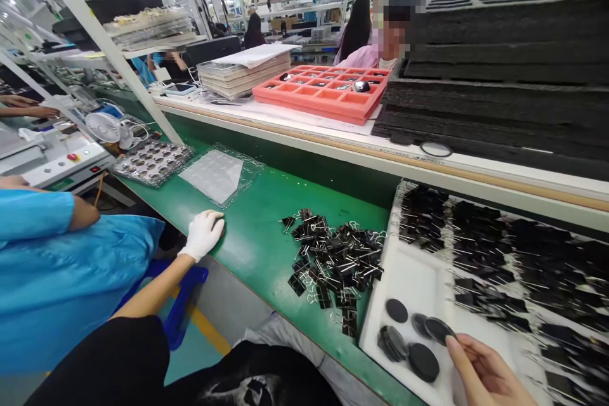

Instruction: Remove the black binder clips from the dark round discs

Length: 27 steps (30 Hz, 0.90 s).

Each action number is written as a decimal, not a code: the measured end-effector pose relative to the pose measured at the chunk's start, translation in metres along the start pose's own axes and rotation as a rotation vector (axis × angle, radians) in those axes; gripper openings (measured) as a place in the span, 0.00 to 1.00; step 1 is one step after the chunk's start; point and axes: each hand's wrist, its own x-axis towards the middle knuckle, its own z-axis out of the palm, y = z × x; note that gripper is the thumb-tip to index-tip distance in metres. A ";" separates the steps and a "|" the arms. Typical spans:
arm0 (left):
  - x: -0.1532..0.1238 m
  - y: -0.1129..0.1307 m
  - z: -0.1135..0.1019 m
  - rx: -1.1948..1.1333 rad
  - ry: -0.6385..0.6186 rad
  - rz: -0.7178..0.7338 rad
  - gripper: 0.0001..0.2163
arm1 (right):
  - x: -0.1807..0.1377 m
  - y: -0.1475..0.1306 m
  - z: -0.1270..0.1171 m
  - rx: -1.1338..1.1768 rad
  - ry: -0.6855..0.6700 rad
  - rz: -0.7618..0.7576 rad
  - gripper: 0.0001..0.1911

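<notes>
Head view shows the right hand [485,373] at the lower right of the frame, fingertips pinched on the rim of a black disc [436,328], lifted at a tilt just above the white tray [419,273], likely so it comes away from the loose discs [422,361] lying beside it. The gloved left hand [203,235] lies relaxed and empty at the near edge of the green worktop [257,247], left of centre, seemingly as a brace. A heap of binder clips [335,260] sits between the two hands, touching the tray's left rim, so open green room lies only left of the heap. A co-worker's blue sleeve [57,266] crowds the lower left.
</notes>
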 end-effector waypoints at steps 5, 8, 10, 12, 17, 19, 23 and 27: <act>-0.001 0.083 0.018 -0.094 -0.038 0.249 0.17 | 0.003 0.005 0.002 0.061 0.015 -0.054 0.36; 0.027 0.123 0.029 -0.162 -0.086 0.326 0.18 | 0.004 0.008 0.003 0.090 0.009 -0.100 0.33; 0.050 0.138 0.035 -0.262 -0.143 0.365 0.19 | 0.004 0.010 0.004 0.110 0.013 -0.120 0.32; 0.069 0.141 0.038 -0.430 -0.183 0.348 0.21 | 0.002 0.011 0.004 0.134 0.035 -0.124 0.32; 0.099 0.113 0.021 -0.603 -0.430 0.442 0.30 | -0.002 0.007 0.001 0.164 0.155 -0.140 0.32; 0.107 0.102 0.011 -0.438 -0.552 0.600 0.32 | -0.003 0.000 0.002 0.155 0.162 -0.163 0.31; 0.127 0.106 0.010 -0.184 -0.591 0.732 0.28 | 0.000 -0.033 0.015 0.087 0.042 -0.234 0.28; 0.150 0.137 0.025 -0.241 -0.576 0.686 0.28 | 0.015 -0.091 0.053 -0.022 -0.212 -0.377 0.23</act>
